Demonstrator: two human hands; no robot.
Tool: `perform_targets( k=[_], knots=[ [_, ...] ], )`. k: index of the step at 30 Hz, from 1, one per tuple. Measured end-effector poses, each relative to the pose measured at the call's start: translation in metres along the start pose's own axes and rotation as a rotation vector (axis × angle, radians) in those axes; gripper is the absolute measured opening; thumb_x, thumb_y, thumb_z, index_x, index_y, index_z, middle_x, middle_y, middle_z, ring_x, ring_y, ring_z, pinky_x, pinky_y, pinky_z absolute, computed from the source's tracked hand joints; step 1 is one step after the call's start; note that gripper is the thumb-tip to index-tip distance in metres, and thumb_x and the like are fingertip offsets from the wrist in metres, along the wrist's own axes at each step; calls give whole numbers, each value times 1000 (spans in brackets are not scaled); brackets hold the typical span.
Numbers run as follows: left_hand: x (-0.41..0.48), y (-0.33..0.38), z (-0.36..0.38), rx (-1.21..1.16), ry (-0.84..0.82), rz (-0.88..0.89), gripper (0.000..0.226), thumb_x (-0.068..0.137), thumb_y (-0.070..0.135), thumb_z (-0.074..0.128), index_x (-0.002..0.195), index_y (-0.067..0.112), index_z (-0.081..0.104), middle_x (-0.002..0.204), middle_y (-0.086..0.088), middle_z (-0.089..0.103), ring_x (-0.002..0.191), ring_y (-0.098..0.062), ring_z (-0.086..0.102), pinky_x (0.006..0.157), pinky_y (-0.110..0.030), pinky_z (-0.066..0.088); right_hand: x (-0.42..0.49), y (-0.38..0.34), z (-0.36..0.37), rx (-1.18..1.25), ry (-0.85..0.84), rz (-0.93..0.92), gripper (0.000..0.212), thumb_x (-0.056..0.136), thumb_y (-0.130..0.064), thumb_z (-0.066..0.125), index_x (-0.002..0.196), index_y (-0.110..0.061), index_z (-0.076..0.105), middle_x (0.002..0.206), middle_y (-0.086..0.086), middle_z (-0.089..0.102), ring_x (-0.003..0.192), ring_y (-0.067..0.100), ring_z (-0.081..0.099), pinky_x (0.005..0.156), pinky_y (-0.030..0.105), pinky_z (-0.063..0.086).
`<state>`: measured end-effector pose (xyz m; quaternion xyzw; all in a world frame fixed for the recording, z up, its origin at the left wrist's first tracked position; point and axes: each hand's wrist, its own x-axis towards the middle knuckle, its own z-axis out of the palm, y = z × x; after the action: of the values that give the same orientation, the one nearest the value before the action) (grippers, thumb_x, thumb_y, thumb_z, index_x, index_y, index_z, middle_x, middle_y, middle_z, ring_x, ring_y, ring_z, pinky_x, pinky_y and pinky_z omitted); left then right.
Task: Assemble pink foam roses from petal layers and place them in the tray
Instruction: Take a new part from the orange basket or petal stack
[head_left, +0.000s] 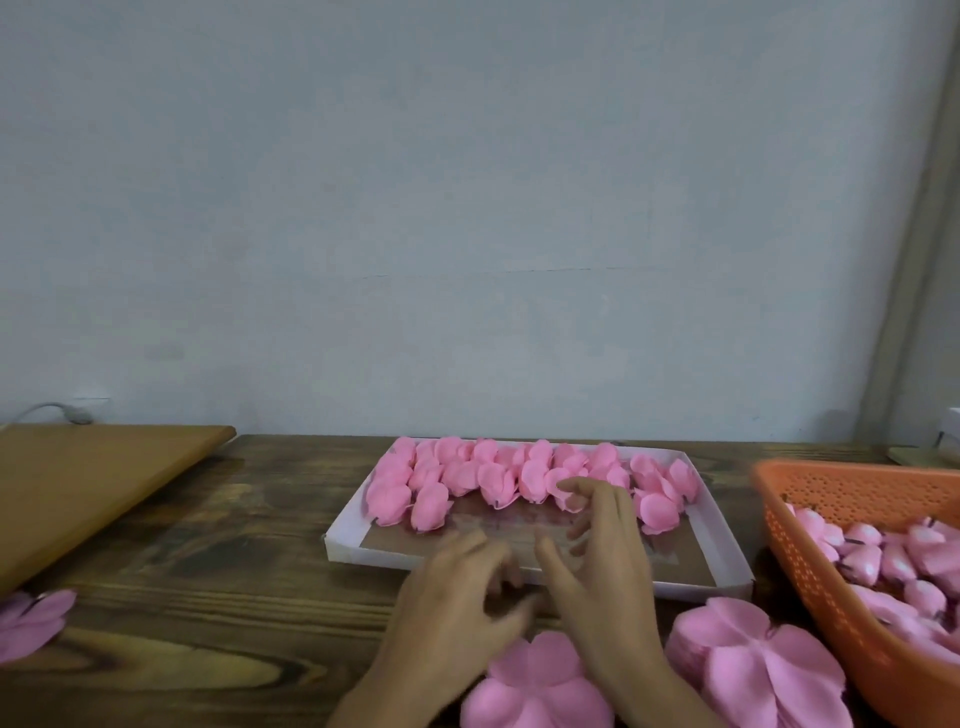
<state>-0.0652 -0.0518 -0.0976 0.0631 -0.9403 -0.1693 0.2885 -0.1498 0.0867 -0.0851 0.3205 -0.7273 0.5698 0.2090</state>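
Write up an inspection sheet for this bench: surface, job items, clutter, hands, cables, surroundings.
Surface: dark wooden table.
Job's things: white tray, pink roses filling its far half; petal stacks near the hands; loose petals far left; orange basket of buds at right.
Clutter: brown board at left.
Grippers: left hand blurred, loosely curled, nothing seen held; right hand spread over the tray, fingertips by a rose.
Cables: white cable far left by the wall.
Surroundings: plain pale wall.

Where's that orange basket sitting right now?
The orange basket sits at the right edge of the head view, on the wooden table, just right of the white tray of roses.
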Motion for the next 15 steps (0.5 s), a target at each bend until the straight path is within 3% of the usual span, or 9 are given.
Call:
perform_targets(
  k=[4, 7, 9, 11, 13, 15],
  knots=[
    [-19, -13, 1, -260, -247, -27, 25, 74, 53, 75, 93, 38, 72, 102, 22, 59, 96, 1, 61, 76, -13, 44, 31, -23, -32, 68, 151, -83, 39, 88, -17, 74, 118, -31, 54, 104, -8, 58, 85, 13, 61, 73, 42, 55],
    [-17, -25, 1, -404, -304, -48, 21, 74, 48, 84, 92, 39, 78, 97, 21, 64, 81, -2, 62, 69, -14, 43, 67, -38, -82, 127, 380, -160, 28, 90, -27, 68, 113, -33, 55, 100, -15, 60, 82, 3, 62, 71, 18, 49],
    [-14, -32, 3, -504, -292, -69, 22, 74, 41, 89, 93, 35, 81, 89, 19, 66, 66, -3, 54, 63, -17, 42, 93, -40, -117, 140, 498, -158, 23, 89, -31, 67, 109, -37, 56, 95, -21, 60, 79, -5, 59, 68, 10, 45],
    [-13, -35, 4, -583, -325, -85, 20, 75, 39, 91, 93, 34, 84, 85, 18, 65, 63, -3, 47, 60, -18, 39, 124, -34, -147, 103, 561, -136, 19, 88, -36, 65, 100, -48, 57, 89, -25, 62, 80, -6, 59, 71, 14, 48],
    [-13, -36, 6, -590, -344, -84, 16, 76, 39, 91, 91, 35, 84, 84, 18, 65, 63, -2, 46, 60, -17, 38, 157, -16, -172, -98, 576, -89, 16, 88, -38, 61, 92, -52, 56, 85, -23, 61, 79, -1, 60, 73, 22, 51],
    [-13, -35, 8, -591, -328, -108, 13, 76, 37, 89, 88, 34, 85, 84, 18, 66, 63, -1, 46, 60, -16, 38, 182, 18, -195, -430, 447, -2, 4, 90, -35, 60, 89, -36, 56, 81, -11, 62, 76, 19, 63, 73, 41, 55]
  ],
)
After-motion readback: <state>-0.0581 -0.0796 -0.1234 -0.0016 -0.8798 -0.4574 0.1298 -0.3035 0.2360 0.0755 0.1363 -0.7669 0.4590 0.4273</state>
